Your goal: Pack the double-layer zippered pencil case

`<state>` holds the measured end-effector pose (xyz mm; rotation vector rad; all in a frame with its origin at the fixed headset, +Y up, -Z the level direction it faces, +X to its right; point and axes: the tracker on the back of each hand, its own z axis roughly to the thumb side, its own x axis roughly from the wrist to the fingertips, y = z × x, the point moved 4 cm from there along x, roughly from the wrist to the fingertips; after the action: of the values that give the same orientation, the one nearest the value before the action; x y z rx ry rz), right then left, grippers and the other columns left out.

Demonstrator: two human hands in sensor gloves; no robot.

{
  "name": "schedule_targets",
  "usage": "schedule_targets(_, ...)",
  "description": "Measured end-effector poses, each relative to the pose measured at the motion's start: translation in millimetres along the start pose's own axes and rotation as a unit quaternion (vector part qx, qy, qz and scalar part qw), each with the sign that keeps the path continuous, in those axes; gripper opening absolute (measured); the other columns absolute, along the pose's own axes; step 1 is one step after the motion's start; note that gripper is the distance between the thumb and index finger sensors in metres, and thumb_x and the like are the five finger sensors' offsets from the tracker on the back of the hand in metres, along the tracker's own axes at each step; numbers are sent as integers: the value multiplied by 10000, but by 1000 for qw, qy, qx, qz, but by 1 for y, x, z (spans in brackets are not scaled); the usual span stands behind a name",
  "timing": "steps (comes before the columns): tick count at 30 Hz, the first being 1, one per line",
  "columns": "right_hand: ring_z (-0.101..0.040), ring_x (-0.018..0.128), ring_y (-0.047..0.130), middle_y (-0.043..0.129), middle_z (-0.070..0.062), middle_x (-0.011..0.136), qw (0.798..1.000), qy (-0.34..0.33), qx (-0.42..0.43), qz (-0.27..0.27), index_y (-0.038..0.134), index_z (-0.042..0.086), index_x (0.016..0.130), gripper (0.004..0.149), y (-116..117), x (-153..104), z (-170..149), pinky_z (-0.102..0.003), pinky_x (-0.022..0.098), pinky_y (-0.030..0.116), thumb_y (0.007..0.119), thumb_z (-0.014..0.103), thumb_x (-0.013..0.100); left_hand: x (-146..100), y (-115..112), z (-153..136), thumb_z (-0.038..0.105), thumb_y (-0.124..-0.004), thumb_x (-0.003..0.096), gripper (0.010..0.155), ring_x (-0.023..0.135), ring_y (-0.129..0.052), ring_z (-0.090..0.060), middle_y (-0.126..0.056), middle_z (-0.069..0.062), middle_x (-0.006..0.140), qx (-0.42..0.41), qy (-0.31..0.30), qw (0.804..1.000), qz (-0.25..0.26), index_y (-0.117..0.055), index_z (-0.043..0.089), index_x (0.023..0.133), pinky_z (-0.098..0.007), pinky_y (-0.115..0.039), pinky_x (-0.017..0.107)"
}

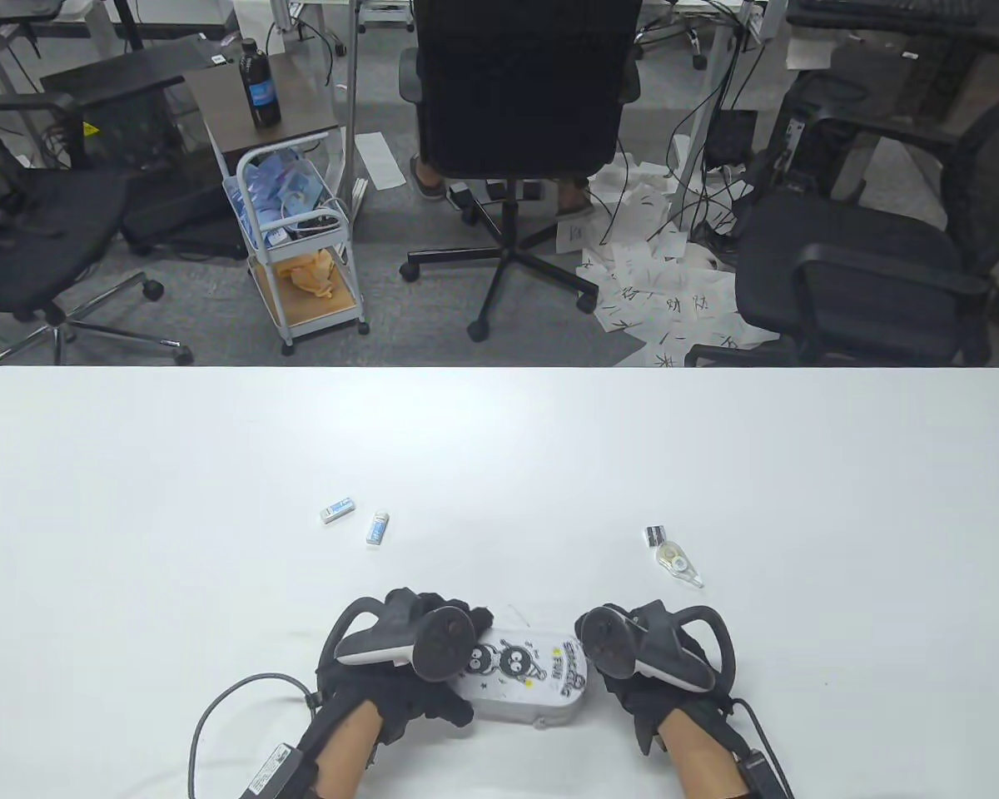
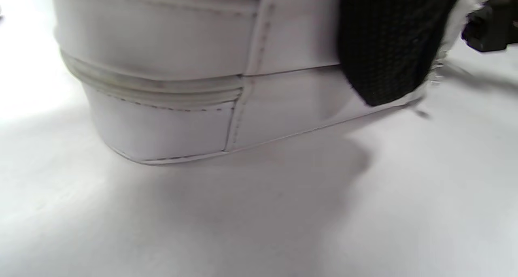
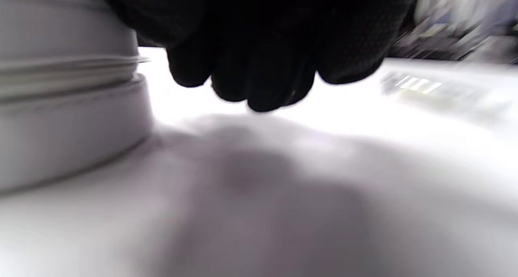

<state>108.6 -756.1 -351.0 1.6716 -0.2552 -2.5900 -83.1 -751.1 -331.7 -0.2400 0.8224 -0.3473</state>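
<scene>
Left hand point(image 1: 400, 666): the grip lies on the left end of the pencil case point(image 1: 520, 678), with fingers above and below that end. The left wrist view shows one gloved finger point(image 2: 388, 46) pressed against the case's side wall point(image 2: 162, 66), above the zip line. The hand holds the case.

Right hand point(image 1: 649, 666): placed at the right end of the case, touching or just beside it. In the right wrist view the fingers point(image 3: 259, 66) are curled together and hang clear of the bench, with the case wall point(image 3: 68, 107) just to their left. Whether this grip holds the case cannot be told.

Pencil case: one, white, printed with black cartoon figures, lying flat between the two hands near the middle of the bench's point(image 1: 499, 449) near edge. Two zip lines run around its side; both appear closed where visible.

Loose items on the bench, all well apart from the hands:
- Two small white erasers with blue labels, first eraser point(image 1: 337, 508) and second eraser point(image 1: 378, 528), left of centre, near each other.
- One small black-and-white item point(image 1: 654, 535), too small to identify, right of centre.
- One clear correction tape dispenser point(image 1: 680, 565) just beside it, on the near side.
</scene>
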Motion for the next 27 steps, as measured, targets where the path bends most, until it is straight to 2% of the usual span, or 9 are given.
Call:
schedule_targets(4,-188,664,931,877,12,892,997,-64,38,34,805,289,846,433,4,4,26,-430,557,803,691,348,432,0,9,11,408,-1016,401,1045,1006,-150,-597,-181,-195,1204,72,14,996,53,-310,372,1172,-796,-257,621)
schedule_targets(7,-205,638,942,891,-53,850,989,-96,48,98,798,155,857,437,7,5,40,-439,552,812,681,366,493,-4,16,-5,400,-1005,430,1140,1006,-245,-628,-113,-293,1167,89,84,991,59,-172,219,1188,-769,-358,664)
schedule_targets(11,-211,529,964,935,-111,737,974,-120,113,153,837,74,792,426,13,4,65,-449,488,825,686,398,561,-7,19,-25,84,-867,515,776,846,-934,-347,-485,-394,1101,-130,64,985,89,-441,37,1162,-593,-792,643)
schedule_targets(14,-197,522,970,944,-94,726,972,-141,109,153,845,95,775,420,16,2,75,-436,484,834,681,415,558,-12,16,-25,144,-708,613,627,879,-856,-552,-490,-492,1041,-273,3,961,48,-453,-34,1157,-645,-742,659)
schedule_targets(17,-223,559,954,923,-117,759,958,-160,182,156,832,73,807,426,18,1,84,-458,513,809,694,386,552,-8,3,-12,537,-846,562,1070,969,-532,-713,-165,-501,1097,-306,-42,951,-24,-208,-41,1198,-769,-557,688)
schedule_targets(20,-224,561,943,913,-118,762,965,-157,152,146,824,76,813,417,14,2,88,-466,523,795,702,363,537,-2,-8,7,593,-876,488,1282,982,-279,-747,121,-506,1010,-213,-13,973,-83,46,-8,1145,-820,-459,695)
schedule_targets(23,-199,530,955,933,-96,743,986,-119,70,93,835,92,807,422,2,2,69,-442,494,813,691,389,543,2,-8,15,598,-864,517,1271,984,-359,-727,68,-545,998,-111,1,990,-90,45,-46,1129,-743,-545,723)
schedule_targets(25,-178,538,945,945,-41,737,997,-63,-37,-4,845,144,804,426,-17,0,49,-414,486,813,687,434,536,0,-7,14,593,-883,513,1285,1002,-391,-715,86,-488,1035,-137,14,986,-95,64,-26,1124,-687,-652,720)
schedule_targets(27,-162,542,944,944,-20,738,995,-22,-94,-23,845,164,800,420,-21,-2,36,-397,490,817,677,443,535,-1,-9,11,571,-913,510,1302,996,-465,-701,28,-453,1072,-119,23,987,-103,77,-26,1111,-665,-684,711)
